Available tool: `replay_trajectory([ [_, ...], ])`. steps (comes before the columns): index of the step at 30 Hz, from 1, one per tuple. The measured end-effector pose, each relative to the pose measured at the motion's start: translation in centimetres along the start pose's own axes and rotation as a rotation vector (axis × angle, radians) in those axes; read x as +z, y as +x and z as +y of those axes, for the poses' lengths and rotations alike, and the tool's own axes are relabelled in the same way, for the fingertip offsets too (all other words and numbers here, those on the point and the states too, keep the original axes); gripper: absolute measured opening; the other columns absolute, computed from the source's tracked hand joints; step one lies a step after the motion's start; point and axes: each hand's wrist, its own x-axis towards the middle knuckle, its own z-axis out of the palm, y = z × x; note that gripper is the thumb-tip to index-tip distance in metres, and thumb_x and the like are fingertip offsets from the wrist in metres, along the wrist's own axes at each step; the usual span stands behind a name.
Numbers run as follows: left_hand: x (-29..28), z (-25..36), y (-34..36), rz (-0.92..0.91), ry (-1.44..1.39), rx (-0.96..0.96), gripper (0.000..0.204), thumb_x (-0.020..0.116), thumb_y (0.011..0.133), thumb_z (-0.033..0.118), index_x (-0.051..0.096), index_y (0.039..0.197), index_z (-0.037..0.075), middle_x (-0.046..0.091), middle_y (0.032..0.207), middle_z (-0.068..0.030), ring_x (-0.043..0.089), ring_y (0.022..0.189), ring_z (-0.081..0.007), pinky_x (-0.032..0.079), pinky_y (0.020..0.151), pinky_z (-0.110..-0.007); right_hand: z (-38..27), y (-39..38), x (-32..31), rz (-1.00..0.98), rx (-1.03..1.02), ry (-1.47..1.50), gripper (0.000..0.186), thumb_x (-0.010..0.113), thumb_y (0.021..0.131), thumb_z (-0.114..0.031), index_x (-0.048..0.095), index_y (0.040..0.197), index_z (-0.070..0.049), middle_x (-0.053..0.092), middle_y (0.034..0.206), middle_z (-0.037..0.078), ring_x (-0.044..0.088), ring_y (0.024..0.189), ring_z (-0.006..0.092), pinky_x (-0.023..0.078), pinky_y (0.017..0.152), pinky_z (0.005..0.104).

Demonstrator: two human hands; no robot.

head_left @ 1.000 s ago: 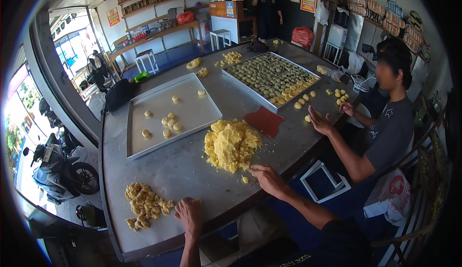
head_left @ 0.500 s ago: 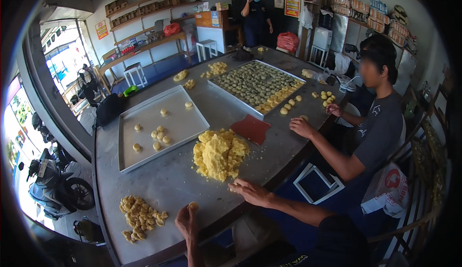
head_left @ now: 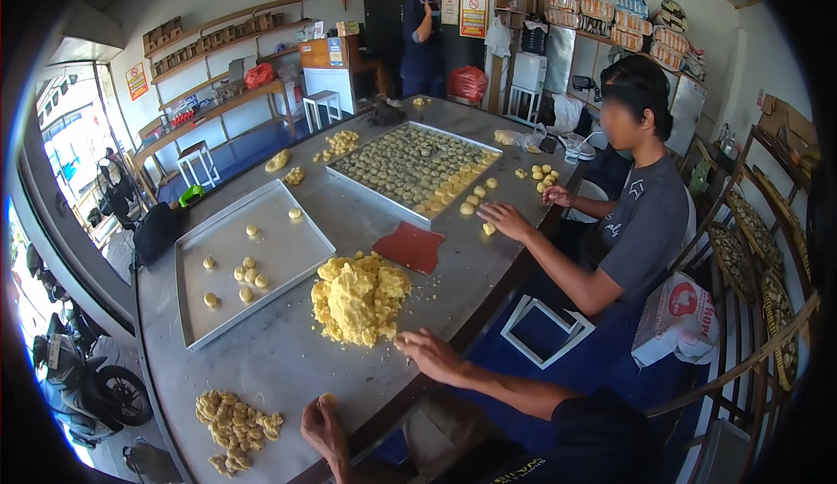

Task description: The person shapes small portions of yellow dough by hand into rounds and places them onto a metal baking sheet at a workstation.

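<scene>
My left hand (head_left: pixel 323 432) is at the table's near edge, fingers closed around a small piece of yellow dough (head_left: pixel 328 399) that shows above the fingertips. My right hand (head_left: pixel 431 357) is beside the near right side of a large crumbly yellow mound (head_left: pixel 360 299). Its fingers are stretched and slightly apart, with nothing visible in them. Left of my left hand lies a heap of small dough pieces (head_left: pixel 234 427). Beyond the mound, a shallow metal tray (head_left: pixel 196 305) holds several round dough balls (head_left: pixel 249 273). A reddish-brown flat scraper (head_left: pixel 410 248) lies beside the mound.
A second tray (head_left: pixel 384 197) is packed with dark and yellow rounds. At the table's right side, a co-worker (head_left: pixel 645 214) has one hand (head_left: pixel 506 221) near several dough balls (head_left: pixel 473 199). A white-framed stool (head_left: pixel 545 331) stands below. Another person (head_left: pixel 423 48) stands at the back.
The view has turned right, so the scene sits further left. The co-worker's near hand has lifted and opened, and a dough piece now shows beneath it. My left hand still grips its dough.
</scene>
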Motion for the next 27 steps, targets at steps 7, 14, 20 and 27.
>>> replay_trajectory([
  [7, 0.1, -0.8, 0.4, 0.017, -0.021, 0.013, 0.032, 0.065, 0.097, 0.026, 0.069, 0.096, -0.006, 0.069, 0.077, -0.0102, 0.062, 0.071, -0.0150, 0.050, 0.068, -0.030, 2.8, 1.6, 1.9, 0.062, -0.049, -0.135, 0.016, 0.056, 0.082, 0.002, 0.062, 0.097, 0.000, 0.056, 0.090, 0.017, 0.056, 0.091, 0.0339, 0.047, 0.082, 0.0439],
  [14, 0.1, -1.8, 0.3, 0.055, 0.005, 0.025, 0.034, 0.066, 0.096, 0.029, 0.070, 0.096, -0.005, 0.068, 0.078, -0.0100, 0.061, 0.072, -0.0155, 0.050, 0.068, -0.031, 3.7, 2.4, -0.1, 0.020, -0.005, -0.227, 0.019, 0.058, 0.082, -0.002, 0.060, 0.100, 0.001, 0.053, 0.094, 0.018, 0.055, 0.094, 0.0329, 0.046, 0.088, 0.0437],
  [20, 0.2, -0.1, 0.4, 0.018, -0.109, 0.044, 0.042, 0.062, 0.099, 0.032, 0.068, 0.095, -0.010, 0.067, 0.080, -0.0106, 0.062, 0.074, -0.0159, 0.053, 0.070, -0.030, 1.9, -1.8, 0.5, 0.139, -0.213, -0.666, 0.056, 0.055, 0.087, -0.015, 0.046, 0.132, 0.017, 0.050, 0.132, 0.028, 0.052, 0.120, 0.0393, 0.043, 0.105, 0.0391],
  [27, 3.5, 0.2, 1.6, -0.229, -0.347, -0.136, 0.042, 0.053, 0.104, 0.026, 0.066, 0.102, -0.014, 0.068, 0.086, -0.0139, 0.066, 0.080, -0.0196, 0.059, 0.075, -0.036, 1.8, -1.6, -1.9, -0.001, 0.101, 0.114, 0.047, 0.047, 0.087, 0.008, 0.056, 0.132, 0.001, 0.058, 0.135, 0.020, 0.060, 0.116, 0.0371, 0.052, 0.096, 0.0410],
])
